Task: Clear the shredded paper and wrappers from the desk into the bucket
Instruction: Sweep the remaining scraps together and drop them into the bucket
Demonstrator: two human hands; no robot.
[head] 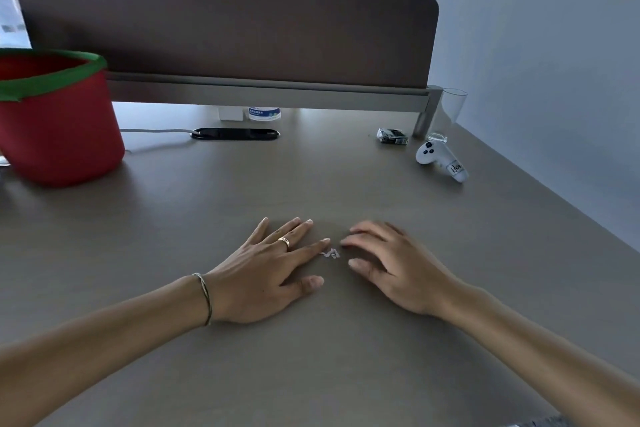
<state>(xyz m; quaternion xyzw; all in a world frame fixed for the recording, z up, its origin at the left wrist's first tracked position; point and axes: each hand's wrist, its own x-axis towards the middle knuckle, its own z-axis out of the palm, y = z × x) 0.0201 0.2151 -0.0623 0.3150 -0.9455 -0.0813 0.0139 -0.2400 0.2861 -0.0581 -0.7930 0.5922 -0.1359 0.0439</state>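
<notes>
Head view: paper scrap (330,254) lies between both hands' fingertips.

Single head-worn view, looking forward and down, close over the desk (346,184) (wide-angle, edges bowed)

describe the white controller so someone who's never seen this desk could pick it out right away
Follow the brown divider panel along the back of the desk to its right-hand leg. Just in front of that leg, beside a clear glass, lies the white controller. Unlike the dark crumpled packet nearby, it is white with black buttons and a handwritten label.
</notes>
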